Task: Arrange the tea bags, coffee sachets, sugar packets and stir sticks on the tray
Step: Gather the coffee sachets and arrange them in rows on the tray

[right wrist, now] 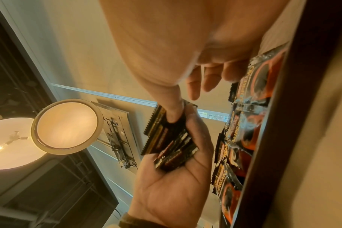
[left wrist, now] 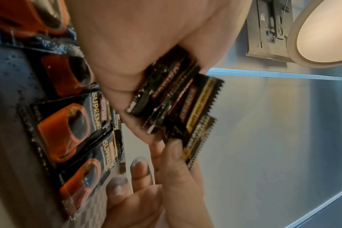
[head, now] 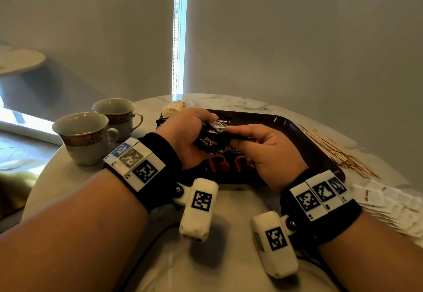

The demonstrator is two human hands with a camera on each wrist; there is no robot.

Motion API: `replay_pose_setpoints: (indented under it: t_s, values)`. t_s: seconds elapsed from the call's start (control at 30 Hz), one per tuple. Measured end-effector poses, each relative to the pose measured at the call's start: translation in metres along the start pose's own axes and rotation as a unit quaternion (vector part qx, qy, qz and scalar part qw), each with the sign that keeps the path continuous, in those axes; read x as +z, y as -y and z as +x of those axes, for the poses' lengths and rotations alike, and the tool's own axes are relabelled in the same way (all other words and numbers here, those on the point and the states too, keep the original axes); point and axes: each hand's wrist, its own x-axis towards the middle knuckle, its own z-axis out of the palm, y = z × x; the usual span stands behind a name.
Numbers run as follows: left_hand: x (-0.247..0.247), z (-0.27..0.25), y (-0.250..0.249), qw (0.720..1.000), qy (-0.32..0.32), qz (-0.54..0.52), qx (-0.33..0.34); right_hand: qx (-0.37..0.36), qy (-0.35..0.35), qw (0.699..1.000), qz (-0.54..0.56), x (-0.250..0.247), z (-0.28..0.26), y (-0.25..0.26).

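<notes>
My left hand [head: 196, 129] grips a fanned stack of black coffee sachets [head: 209, 139] above the near left part of the dark tray [head: 304, 136]. My right hand [head: 237, 134] meets it from the right and pinches the edge of one sachet in the stack [left wrist: 197, 123] between thumb and forefinger; its other fingers hang loose. The right thumb [right wrist: 173, 114] lies on top of the stack [right wrist: 172, 143]. Several more sachets with red cup pictures [head: 229, 164] lie side by side on the tray [left wrist: 68, 131], partly hidden under my hands.
Wooden stir sticks [head: 332, 152] lie in a pile right of the tray, and white sugar packets [head: 389, 202] are spread nearer me. A cream lump [head: 175, 106] sits behind the tray's left corner. Two teacups [head: 84, 136] stand at the left on the round marble table [head: 68, 177].
</notes>
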Motion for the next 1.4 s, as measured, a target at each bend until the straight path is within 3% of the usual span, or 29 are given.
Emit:
replay_pose_setpoints:
  t_s: [0.17, 0.33, 0.7, 0.9, 1.4]
  values:
    - [-0.01, -0.005, -0.013, 0.999, -0.015, 0.014, -0.032, 0.024, -0.074, 0.996, 0.046, -0.001, -0.001, 0.001]
    - [-0.036, -0.011, -0.043, 0.996, -0.069, -0.031, 0.043, 0.083, -0.108, 0.988, 0.077, 0.004, 0.007, -0.002]
    - [-0.058, -0.021, -0.061, 0.995, -0.059, -0.055, 0.053, 0.15, -0.029, 0.988, -0.02, 0.02, 0.025, 0.012]
    - [-0.062, -0.018, -0.062, 0.995, -0.068, -0.064, 0.039, 0.197, 0.061, 0.973, -0.104, 0.041, 0.042, 0.007]
    - [-0.057, -0.015, -0.057, 0.996, -0.065, -0.054, 0.029, 0.223, 0.062, 0.971, -0.064, 0.055, 0.045, 0.002]
